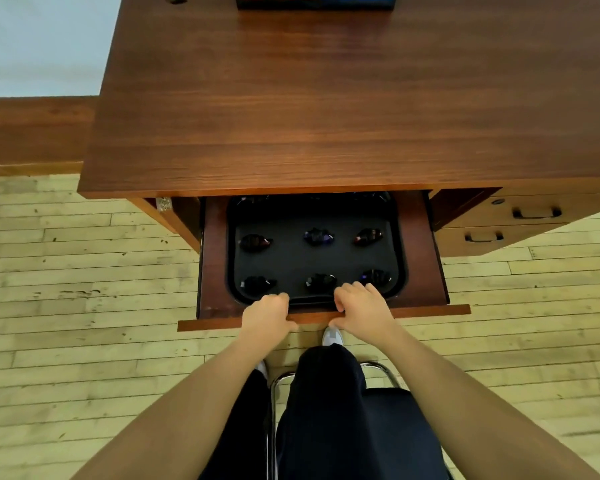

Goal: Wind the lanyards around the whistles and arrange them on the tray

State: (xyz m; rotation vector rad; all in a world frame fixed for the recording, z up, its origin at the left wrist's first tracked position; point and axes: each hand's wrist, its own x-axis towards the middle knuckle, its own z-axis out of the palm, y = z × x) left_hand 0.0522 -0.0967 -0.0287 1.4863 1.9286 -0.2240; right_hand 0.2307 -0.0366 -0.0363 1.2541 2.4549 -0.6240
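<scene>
A black tray [400,251] lies inside the pulled-out wooden drawer [426,271] under the desk. Several whistles with lanyards wound round them sit on it in rows, among them a reddish one [255,242] at the left, a bluish one [318,236] in the middle and another [321,283] near the front; more lie in shadow at the back. My left hand [266,315] and my right hand [361,308] both grip the drawer's front edge [430,310], fingers curled over its top and thumbs under it.
The desk top [326,98] is bare wood, with a black box of red and blue blocks [315,0] at its far edge. Two shut drawers with handles [536,213] are at the right. My legs and a chrome chair frame [281,379] are below.
</scene>
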